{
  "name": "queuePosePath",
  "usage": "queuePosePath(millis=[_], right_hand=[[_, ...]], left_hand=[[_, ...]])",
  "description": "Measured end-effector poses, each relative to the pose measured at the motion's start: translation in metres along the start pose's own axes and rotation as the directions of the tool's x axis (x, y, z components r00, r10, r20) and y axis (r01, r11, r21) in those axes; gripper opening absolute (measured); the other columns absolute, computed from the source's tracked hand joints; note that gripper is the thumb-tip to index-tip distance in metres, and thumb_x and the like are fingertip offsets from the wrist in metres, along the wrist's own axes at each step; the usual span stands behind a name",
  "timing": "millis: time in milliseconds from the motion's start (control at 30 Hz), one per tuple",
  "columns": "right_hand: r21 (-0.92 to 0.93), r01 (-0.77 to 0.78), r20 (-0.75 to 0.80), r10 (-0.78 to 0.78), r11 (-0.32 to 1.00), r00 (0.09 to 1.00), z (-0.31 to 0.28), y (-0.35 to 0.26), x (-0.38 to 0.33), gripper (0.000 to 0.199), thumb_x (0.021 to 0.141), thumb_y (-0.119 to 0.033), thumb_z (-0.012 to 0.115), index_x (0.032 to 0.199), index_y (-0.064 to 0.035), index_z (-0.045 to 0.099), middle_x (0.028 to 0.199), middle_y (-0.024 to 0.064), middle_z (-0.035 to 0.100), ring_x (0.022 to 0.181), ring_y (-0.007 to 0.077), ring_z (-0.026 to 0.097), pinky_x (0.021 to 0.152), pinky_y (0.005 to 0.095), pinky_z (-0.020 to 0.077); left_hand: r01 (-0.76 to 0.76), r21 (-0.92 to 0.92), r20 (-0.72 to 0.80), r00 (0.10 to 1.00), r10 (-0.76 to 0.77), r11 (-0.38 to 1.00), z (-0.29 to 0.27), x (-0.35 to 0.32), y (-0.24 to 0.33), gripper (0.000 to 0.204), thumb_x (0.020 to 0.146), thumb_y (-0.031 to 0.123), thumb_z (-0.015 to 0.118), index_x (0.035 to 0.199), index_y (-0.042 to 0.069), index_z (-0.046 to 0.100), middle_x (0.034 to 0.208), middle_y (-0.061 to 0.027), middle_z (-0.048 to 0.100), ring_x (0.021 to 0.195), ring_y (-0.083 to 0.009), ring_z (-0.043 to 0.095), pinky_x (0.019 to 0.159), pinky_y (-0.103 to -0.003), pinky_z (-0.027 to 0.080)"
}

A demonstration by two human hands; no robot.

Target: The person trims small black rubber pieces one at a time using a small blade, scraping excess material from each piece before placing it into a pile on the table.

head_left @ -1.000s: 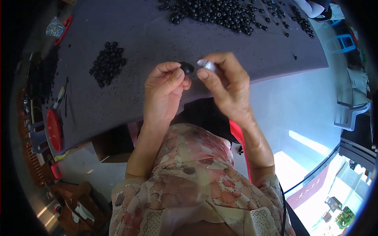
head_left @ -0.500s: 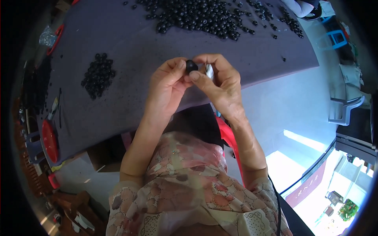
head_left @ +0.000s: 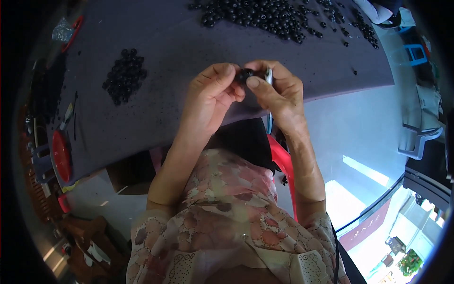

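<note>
A shiny, round black bead is held between both hands just above the near part of a dark cloth-covered table. My left hand has its thumb and fingers closed at the bead's left side. On the other side my right hand presses its thumb against the bead, and its curled fingers keep hold of a slim tool with a silvery-white upper part. Most of that tool is hidden by the hand, so its kind cannot be made out.
A large heap of black beads spreads along the far side; a smaller pile lies left. Near the left edge are a red dish and a brush-like tool. A blue stool and grey stool stand right.
Both hands have shifted slightly right in the picture with the bead. It has been turned, and the slim tool stands more upright. The whole scene has shifted slightly with the head.
</note>
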State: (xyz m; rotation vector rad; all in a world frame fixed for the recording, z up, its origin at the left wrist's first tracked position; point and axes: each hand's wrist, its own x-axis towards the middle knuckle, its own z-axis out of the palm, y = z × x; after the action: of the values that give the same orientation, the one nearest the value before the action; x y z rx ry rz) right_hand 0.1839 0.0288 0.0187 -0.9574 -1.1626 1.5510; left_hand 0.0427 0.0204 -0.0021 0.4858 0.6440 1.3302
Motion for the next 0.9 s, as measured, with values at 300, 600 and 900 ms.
queuePosePath(millis=[300,600,900], right_hand=[[-0.342,0.313,0.170,-0.269,0.886,0.948,0.005,-0.004,-0.010,0.023,0.072,0.004,0.058,0.094,0.0006,0.058,0.071,0.0016,0.054,0.062,0.0062,0.048,0.053,0.0187,0.0387],[-0.532,0.572,0.190,-0.571,0.624,0.799,0.011,0.003,-0.011,0.017,0.067,0.005,0.058,0.084,0.0017,0.059,0.067,0.0070,0.054,0.055,0.0104,0.052,0.047,0.0216,0.0403],[-0.553,0.686,0.181,-0.736,0.472,0.652,0.016,0.007,-0.010,0.014,0.062,0.009,0.057,0.075,0.0021,0.057,0.067,0.0083,0.055,0.055,0.0133,0.052,0.047,0.0222,0.0405]], left_hand=[[-0.050,0.118,0.183,0.983,0.028,0.992,-0.008,-0.014,0.011,0.020,0.078,0.001,0.054,0.098,-0.001,0.053,0.082,-0.0081,0.058,0.070,-0.0123,0.056,0.061,-0.023,0.045],[0.057,-0.113,0.145,0.989,-0.040,0.992,-0.013,-0.015,0.003,0.025,0.075,-0.003,0.056,0.100,-0.001,0.051,0.073,-0.0055,0.056,0.070,-0.0130,0.056,0.063,-0.024,0.048],[0.077,-0.189,0.271,0.962,-0.023,0.979,-0.016,-0.015,0.003,0.020,0.078,0.002,0.053,0.097,0.007,0.055,0.088,-0.0074,0.060,0.079,-0.0155,0.057,0.075,-0.028,0.044]])
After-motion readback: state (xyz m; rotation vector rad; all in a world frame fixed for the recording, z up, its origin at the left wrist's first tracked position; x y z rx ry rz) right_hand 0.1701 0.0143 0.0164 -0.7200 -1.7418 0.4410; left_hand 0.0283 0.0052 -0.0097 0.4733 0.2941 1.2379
